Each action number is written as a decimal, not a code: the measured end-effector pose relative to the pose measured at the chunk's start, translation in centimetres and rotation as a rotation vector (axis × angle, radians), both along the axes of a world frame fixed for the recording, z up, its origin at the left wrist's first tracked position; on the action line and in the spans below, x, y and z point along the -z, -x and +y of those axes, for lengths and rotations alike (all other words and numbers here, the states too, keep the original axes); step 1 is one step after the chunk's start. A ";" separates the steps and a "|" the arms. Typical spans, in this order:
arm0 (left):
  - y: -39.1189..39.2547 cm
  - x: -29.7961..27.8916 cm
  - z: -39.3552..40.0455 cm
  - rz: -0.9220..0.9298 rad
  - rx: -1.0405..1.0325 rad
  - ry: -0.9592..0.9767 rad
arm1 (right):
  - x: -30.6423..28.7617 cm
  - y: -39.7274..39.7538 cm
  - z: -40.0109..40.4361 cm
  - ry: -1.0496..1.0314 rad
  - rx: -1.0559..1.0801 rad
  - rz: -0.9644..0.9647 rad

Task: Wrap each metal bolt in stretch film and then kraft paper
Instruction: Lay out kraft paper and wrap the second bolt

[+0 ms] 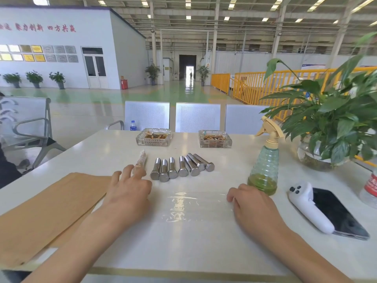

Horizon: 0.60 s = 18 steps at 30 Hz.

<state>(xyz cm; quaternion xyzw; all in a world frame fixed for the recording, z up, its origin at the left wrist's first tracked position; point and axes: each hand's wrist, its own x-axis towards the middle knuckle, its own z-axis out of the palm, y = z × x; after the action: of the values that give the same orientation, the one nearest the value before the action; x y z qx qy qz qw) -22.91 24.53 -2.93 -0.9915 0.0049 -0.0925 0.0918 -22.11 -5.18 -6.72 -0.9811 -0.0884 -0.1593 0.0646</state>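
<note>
Several bare metal bolts lie side by side on the white table, heads toward me. Left of them lies one bolt wrapped in film. A clear sheet of stretch film is spread flat on the table between my hands. Sheets of kraft paper lie at the left. My left hand has its fingers straight, the fingertips at the near end of the wrapped bolt. At the film's right edge my right hand rests on the table with fingers loosely curled, holding nothing.
Two glass ashtrays stand at the far side. A green spray bottle, a potted plant, a white controller, a phone and a red-labelled bottle crowd the right. Metal chairs stand behind the table.
</note>
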 end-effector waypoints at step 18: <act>-9.1 -1.8 -1.7 0.176 -0.019 0.216 | 1.6 -0.3 -0.4 -0.305 0.066 -0.170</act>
<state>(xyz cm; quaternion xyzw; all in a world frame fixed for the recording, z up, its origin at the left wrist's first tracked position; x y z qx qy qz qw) -13.79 22.81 -1.15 -0.9999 -0.0063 -0.0043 -0.0153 -21.78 -5.54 -8.36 -0.9453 -0.0362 -0.2553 0.2000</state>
